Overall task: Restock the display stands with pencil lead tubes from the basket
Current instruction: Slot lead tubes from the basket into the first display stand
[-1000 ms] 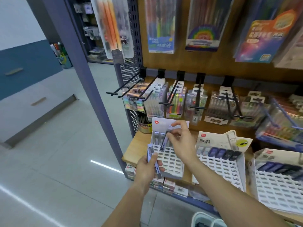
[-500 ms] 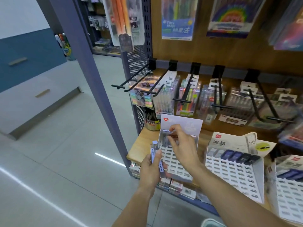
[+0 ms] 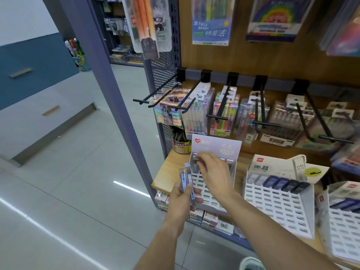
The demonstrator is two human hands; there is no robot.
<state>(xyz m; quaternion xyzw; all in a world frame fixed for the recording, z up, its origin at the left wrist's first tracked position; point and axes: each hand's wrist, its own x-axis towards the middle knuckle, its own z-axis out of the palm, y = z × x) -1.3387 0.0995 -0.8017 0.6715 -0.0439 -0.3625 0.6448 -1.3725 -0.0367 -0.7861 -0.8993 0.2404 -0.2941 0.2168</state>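
Seating a tube in the left stand [image 3: 212, 191], right hand [image 3: 213, 172] is pinching it; left hand [image 3: 182, 199] is gripping spare tubes [image 3: 187, 182]; most slots are sitting empty.

The header card of the left display stand [image 3: 216, 147] bears a red heart logo and "0.5". At three o'clock from it, the middle display stand [image 3: 280, 168] shows a red "deli" badge, black "黑晶", and a printed tube marked "HB 0.5". At twelve o'clock, the hanging pen pack [image 3: 211, 30] reads "STACK MAGIC" and "色魔法". Dark tubes [image 3: 292, 187] in the middle stand read "HB".
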